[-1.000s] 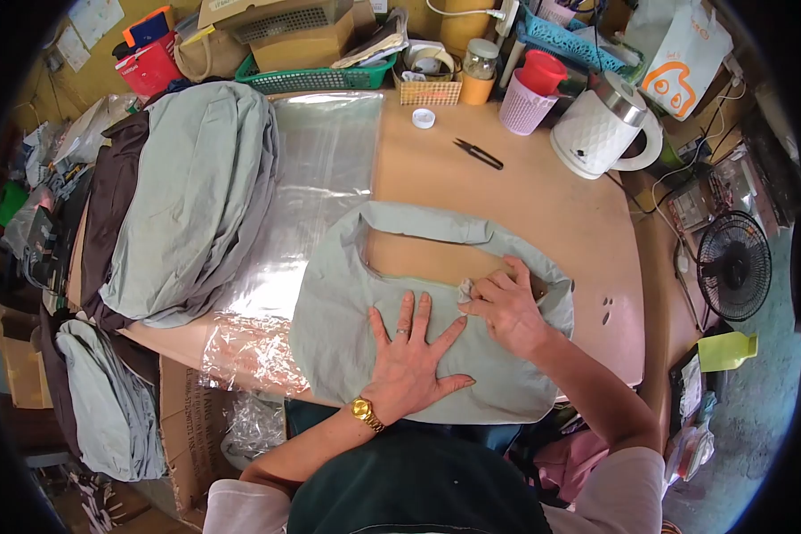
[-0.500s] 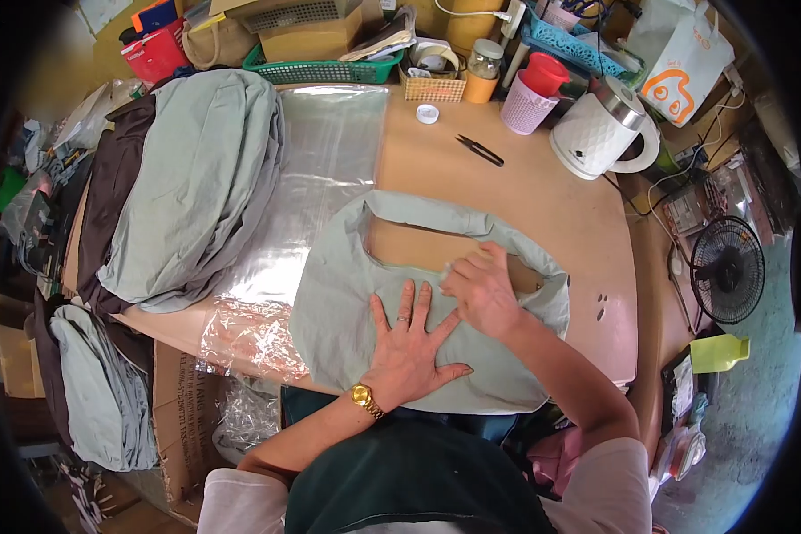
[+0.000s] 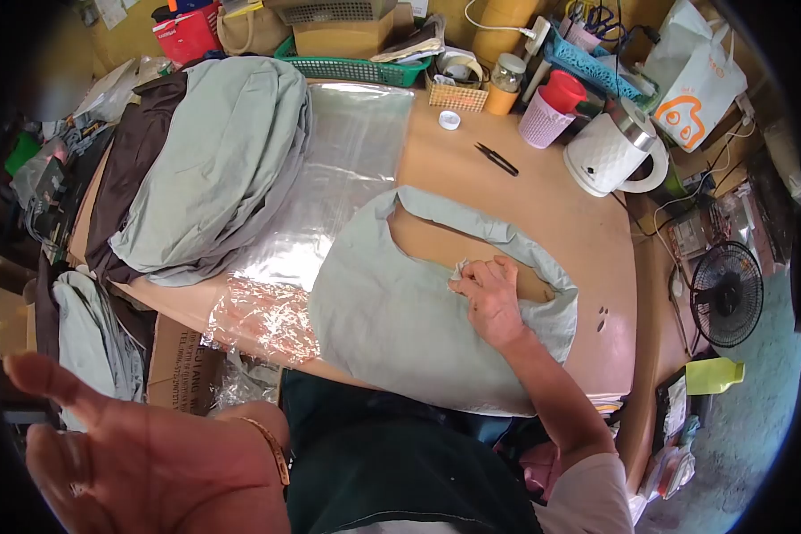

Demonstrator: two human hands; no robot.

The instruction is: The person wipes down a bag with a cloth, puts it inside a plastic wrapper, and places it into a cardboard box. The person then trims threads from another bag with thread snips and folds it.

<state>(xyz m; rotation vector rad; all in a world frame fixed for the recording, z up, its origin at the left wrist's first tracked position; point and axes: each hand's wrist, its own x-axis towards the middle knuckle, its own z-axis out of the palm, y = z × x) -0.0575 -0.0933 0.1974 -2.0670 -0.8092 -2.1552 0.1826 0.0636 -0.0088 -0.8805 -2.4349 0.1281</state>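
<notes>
A small, crowded workshop for cloth goods. A brown worktable (image 3: 587, 227) holds a grey bag (image 3: 400, 320), a large heap of cloth (image 3: 214, 169), clear plastic (image 3: 356, 133) and black snips (image 3: 497, 159). A green basket (image 3: 356, 71), a box (image 3: 343, 37), a jar (image 3: 505, 84) and a white kettle (image 3: 607, 153) line the far side. A printed carton (image 3: 180, 356) sits below the near edge; a fan (image 3: 727, 294) stands right, by a blue wall (image 3: 756, 427).

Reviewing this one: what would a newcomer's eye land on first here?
Most likely the left hand, looming large and open at the lower left, apparently close to the camera. Next, the grey-green bag lying mid-table, with the right hand pinching what looks like a white scrap at its opening. The big heap of fabric at upper left would probably follow.
</notes>
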